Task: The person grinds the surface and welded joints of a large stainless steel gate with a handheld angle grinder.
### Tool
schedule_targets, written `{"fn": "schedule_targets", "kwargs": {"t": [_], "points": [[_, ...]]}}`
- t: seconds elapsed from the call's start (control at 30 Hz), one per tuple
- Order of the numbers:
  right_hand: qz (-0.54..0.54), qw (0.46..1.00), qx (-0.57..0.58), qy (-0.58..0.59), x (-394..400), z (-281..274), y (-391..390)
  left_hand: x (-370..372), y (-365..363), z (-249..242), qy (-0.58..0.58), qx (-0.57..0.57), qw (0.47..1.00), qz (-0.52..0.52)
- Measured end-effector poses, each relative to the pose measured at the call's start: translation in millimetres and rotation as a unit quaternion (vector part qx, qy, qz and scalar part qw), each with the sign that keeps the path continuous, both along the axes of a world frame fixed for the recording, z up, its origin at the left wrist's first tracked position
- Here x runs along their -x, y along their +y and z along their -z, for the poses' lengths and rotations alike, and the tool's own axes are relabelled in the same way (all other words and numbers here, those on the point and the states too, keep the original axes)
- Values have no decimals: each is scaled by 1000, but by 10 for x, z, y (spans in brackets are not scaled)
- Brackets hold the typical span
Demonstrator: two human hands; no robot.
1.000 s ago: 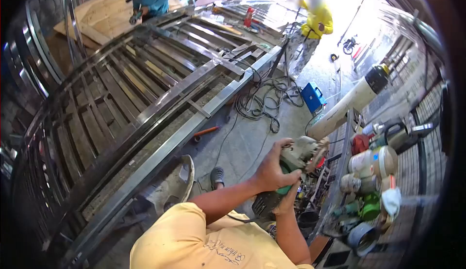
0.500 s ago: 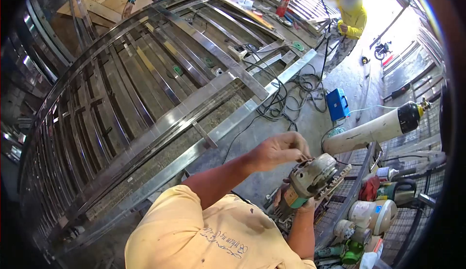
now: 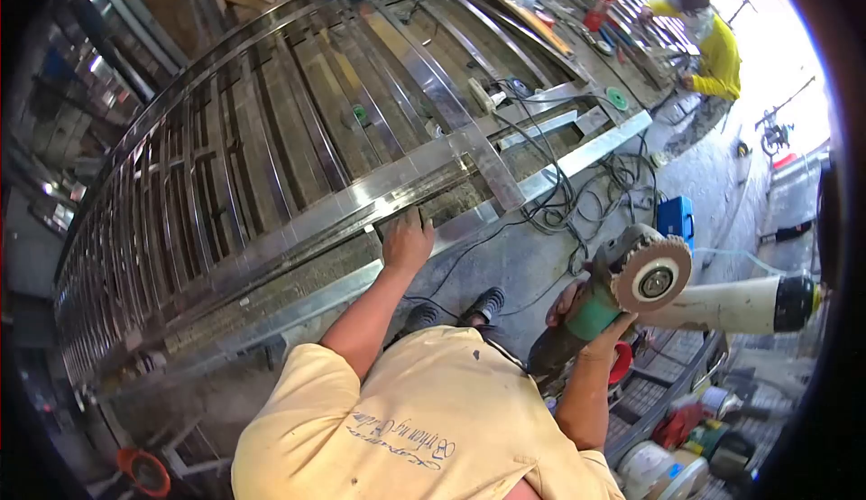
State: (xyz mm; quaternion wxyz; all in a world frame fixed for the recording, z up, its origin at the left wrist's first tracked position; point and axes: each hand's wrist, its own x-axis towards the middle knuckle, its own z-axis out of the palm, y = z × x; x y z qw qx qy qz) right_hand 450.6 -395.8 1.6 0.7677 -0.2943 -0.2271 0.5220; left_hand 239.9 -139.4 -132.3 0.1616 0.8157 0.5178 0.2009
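My right hand (image 3: 586, 319) grips an angle grinder (image 3: 591, 315) by its dark and green body. The grinder is held up in front of my right side, with its worn brown abrasive flap disc (image 3: 651, 273) facing me. My left hand (image 3: 409, 243) reaches forward to the near edge of a large shiny metal frame (image 3: 388, 189). Its fingers are curled down over a short metal bar that lies across the edge, mostly hidden under the hand.
A white gas cylinder (image 3: 722, 306) and a blue case (image 3: 675, 217) stand to the right, near tangled cables (image 3: 586, 184) on the floor. A person in yellow (image 3: 719, 62) works at the far right. Paint cans (image 3: 663, 468) sit on a mesh rack. An orange-rimmed object (image 3: 142, 473) lies lower left.
My left hand has left the grinder and moved left and forward to the frame's edge. My right hand has raised the grinder and turned its disc toward me. The view has shifted.
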Motion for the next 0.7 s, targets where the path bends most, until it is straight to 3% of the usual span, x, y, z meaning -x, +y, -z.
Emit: {"fn": "schedule_targets", "kwargs": {"t": [0.1, 0.17, 0.23, 0.3, 0.37, 0.47, 0.7], "points": [[28, 997, 65, 15, -437, -137, 98, -154, -369, -155, -60, -3, 995, 76], [53, 997, 22, -50, -631, -239, 193, -362, -723, -554, -135, 188, 959, 164], [39, 996, -10, -74, -856, -277, 286, -643, -889, -908, -170, 445, 826, 303], [11, 999, -17, -43, -1127, -241, 330, -1007, -1143, -987, -239, 459, 763, 387], [15, 1000, -2, -6, -1312, -197, 383, -1370, -1201, -1503, -227, 533, 703, 412], [74, 997, 17, -6, -1389, -263, 553, -1777, -1321, -1321, -295, 495, 720, 387], [158, 978, 86, -101, -1076, -388, 756, -1706, -903, -1041, -275, 579, 594, 485]]}}
